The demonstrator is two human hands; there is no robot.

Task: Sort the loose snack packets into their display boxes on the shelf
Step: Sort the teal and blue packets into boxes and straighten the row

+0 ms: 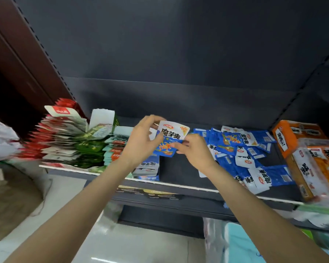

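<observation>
Blue-and-white foil snack packet (169, 141) sits above the dark shelf (179, 168), and I see both hands pinching it: left hand (144, 141) at its left edge, right hand (194, 150) at its lower right. More loose blue packets (241, 149) lie scattered to the right.

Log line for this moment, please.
left hand: holds blue-and-white packets | right hand: pinches same packets | loose blue packets: on shelf
</observation>
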